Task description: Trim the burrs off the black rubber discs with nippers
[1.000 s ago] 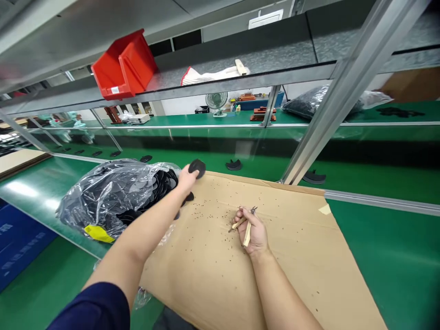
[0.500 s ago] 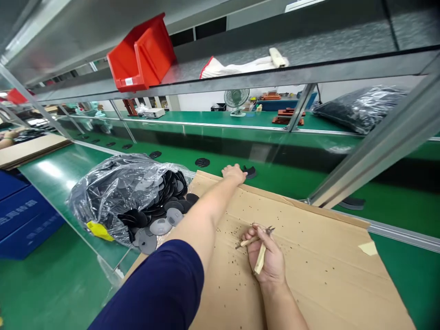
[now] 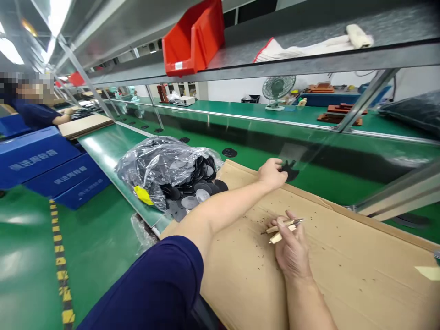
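**Cutters at rest, a black part in reach**

Nearest us, our right hand [image 3: 292, 250] rests on the cardboard sheet [image 3: 360, 275], fingers closed around small cutters [image 3: 283, 225] with pale handles. Further out, our left hand [image 3: 271, 173] stretches over the sheet's far edge, fingertips pinching a black part [image 3: 290, 171] on the green conveyor belt [image 3: 319, 183]. To the left lies a plastic bag [image 3: 154, 160] spilling black discs [image 3: 201, 183]. Above sits a red bin [image 3: 192, 39].
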`<state>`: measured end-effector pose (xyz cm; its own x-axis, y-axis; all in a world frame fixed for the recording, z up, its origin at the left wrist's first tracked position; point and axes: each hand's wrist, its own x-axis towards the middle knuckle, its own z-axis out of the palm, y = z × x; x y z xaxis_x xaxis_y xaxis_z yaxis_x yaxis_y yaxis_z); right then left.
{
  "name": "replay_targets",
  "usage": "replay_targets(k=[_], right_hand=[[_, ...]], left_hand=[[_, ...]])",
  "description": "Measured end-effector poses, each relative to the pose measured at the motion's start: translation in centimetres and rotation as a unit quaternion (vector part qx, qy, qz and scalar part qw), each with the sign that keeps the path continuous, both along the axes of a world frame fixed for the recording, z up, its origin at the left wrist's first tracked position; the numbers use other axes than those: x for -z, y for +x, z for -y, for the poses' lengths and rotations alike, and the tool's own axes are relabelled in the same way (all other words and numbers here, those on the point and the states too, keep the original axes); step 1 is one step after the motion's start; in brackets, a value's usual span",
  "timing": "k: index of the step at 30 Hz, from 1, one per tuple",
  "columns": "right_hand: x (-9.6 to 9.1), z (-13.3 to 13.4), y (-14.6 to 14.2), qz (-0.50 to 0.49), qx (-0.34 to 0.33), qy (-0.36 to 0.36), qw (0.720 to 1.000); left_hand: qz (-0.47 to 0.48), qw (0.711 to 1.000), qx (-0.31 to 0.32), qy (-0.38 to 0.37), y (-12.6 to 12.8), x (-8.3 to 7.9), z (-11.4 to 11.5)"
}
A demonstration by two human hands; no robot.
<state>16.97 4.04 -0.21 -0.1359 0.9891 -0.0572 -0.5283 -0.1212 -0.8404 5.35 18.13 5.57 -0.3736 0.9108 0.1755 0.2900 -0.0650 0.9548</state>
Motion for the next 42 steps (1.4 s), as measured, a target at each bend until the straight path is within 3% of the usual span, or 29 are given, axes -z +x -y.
replay_targets(k=[4, 7, 10, 12, 15, 18, 21, 27, 37, 42], right_hand=[[0.6, 0.4, -0.5, 0.115, -0.018, 0.051, 0.992], [0.8, 1.0, -0.9, 0.163, -0.025, 0.049, 0.985], [0.6, 1.8, -0.8, 0.213, 0.013, 0.115, 0.970], [0.2, 2.4, -0.7, 0.308, 0.045, 0.230, 0.922], [-0.2, 2.9, -0.6, 0.454, 0.054, 0.383, 0.803], [-0.3, 3.3, -0.8, 0.549, 0.048, 0.418, 0.722], [-0.1, 3.5, -1.0, 0.588, 0.068, 0.422, 0.687], [-0.2, 3.2, -0.9, 0.593, 0.088, 0.437, 0.671], [-0.3, 3.3, -0.8, 0.577, 0.068, 0.435, 0.688], [-0.6, 3.2, -0.8, 0.591, 0.052, 0.434, 0.679]], left_hand=[[0.172, 0.983, 0.057, 0.034, -3.4, 0.1, 7.5], [0.358, 0.928, 0.090, 0.046, -5.6, 1.1, 12.8], [0.428, 0.900, 0.079, 0.017, -6.7, 2.6, 16.3], [0.434, 0.898, 0.068, -0.026, -7.0, 3.5, 17.5], [0.442, 0.890, 0.098, -0.050, -7.3, 4.3, 17.9], [0.471, 0.871, 0.131, -0.044, -7.5, 4.3, 17.7], [0.492, 0.862, 0.117, -0.040, -7.5, 4.3, 17.6], [0.500, 0.856, 0.118, -0.052, -7.9, 4.7, 17.2], [0.492, 0.856, 0.152, -0.057, -7.7, 4.4, 17.4], [0.478, 0.863, 0.153, -0.057, -7.8, 4.5, 17.5]])
